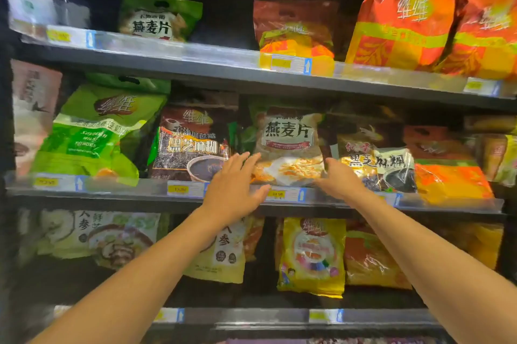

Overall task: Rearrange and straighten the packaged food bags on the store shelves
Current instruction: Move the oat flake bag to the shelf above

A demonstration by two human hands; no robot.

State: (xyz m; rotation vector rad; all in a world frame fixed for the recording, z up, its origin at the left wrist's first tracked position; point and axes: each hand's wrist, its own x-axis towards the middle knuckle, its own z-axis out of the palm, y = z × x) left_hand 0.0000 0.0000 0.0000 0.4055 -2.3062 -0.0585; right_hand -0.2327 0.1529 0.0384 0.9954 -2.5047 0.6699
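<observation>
An oatmeal bag with a clear lower window stands in the middle of the middle shelf. My left hand is spread open at its lower left corner, fingertips touching the bag. My right hand lies against its lower right corner, fingers apart; whether it grips the bag I cannot tell. A dark black-sesame bag leans to the left of the oatmeal bag, and another sesame bag sits to its right. A green soy-powder bag tilts at the far left.
The top shelf holds a green oatmeal bag, a brown-orange bag and big orange bags. An orange bag lies at the middle shelf's right. Yellow bags and ginseng bags fill the lower shelf.
</observation>
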